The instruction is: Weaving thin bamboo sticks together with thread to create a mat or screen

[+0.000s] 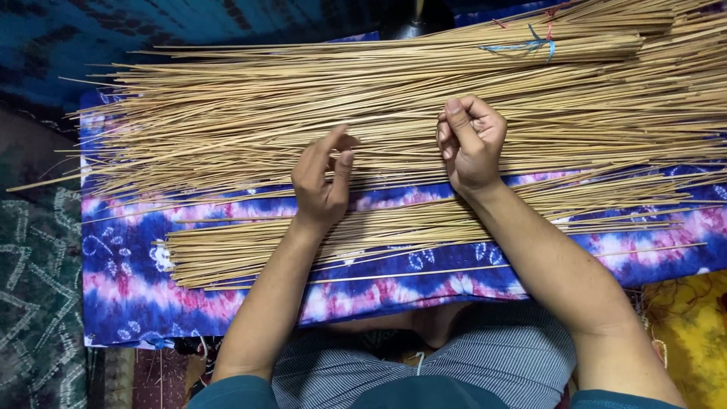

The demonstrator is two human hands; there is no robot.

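The left hand (pixel 322 178) pinches thumb to fingertips on thin sticks in the large loose pile (pixel 318 113), which lies across the tie-dyed cloth (pixel 129 280). The right hand (pixel 471 140) is curled shut, probably around a few sticks. Draw single sticks lengthwise to avoid snapping. A smaller pile (pixel 250 250) lies nearer the body. Stick ends run off-frame right

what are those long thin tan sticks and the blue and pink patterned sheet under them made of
Long thin tan sticks: probably split bamboo or similar plant fibre, matte, straight, pale and unpainted. Blue and pink patterned sheet: looks like soft woven cloth, tie-dye style, draping at its edge.
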